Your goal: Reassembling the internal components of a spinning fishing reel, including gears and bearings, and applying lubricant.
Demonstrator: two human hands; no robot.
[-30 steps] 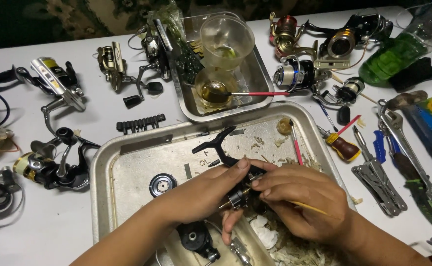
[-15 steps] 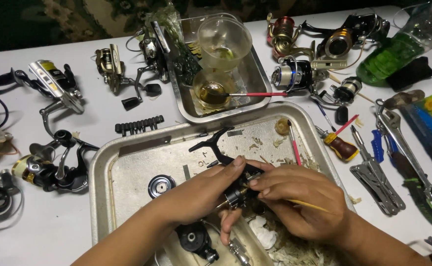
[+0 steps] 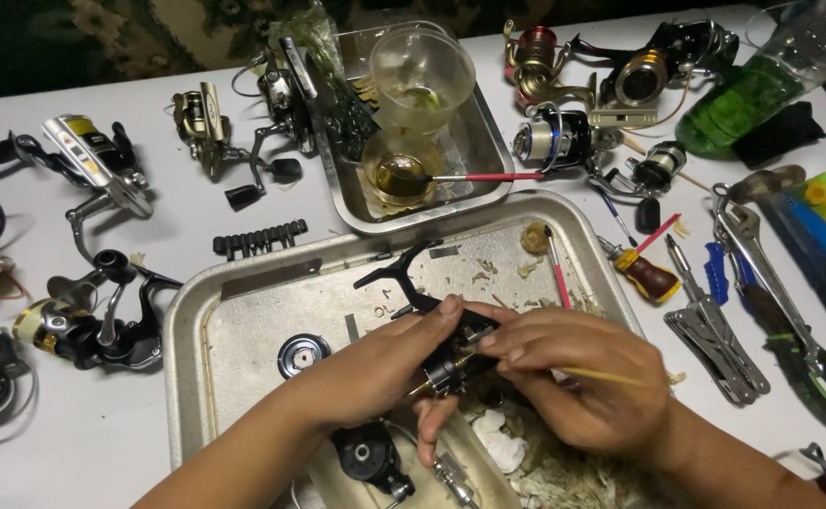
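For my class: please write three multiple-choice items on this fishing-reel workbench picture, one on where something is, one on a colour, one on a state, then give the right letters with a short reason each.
1. Where does the black reel part that the left hand grips sit?
A. Above the large metal tray
B. Inside the small tray
C. On the bare table beside the pliers

2. What colour is the handle of the brush resting in the small bowl?
A. Blue
B. Red
C. Green

3. What state is the clear plastic cup in the small tray in?
A. Lying on its side
B. Turned upside down
C. Standing upright, mouth open

Answers:
1 A, both hands work over the large tray, the right hand holding a thin yellowish stick to the part.
2 B, the handle shows red along its length.
3 C, its open rim faces up.
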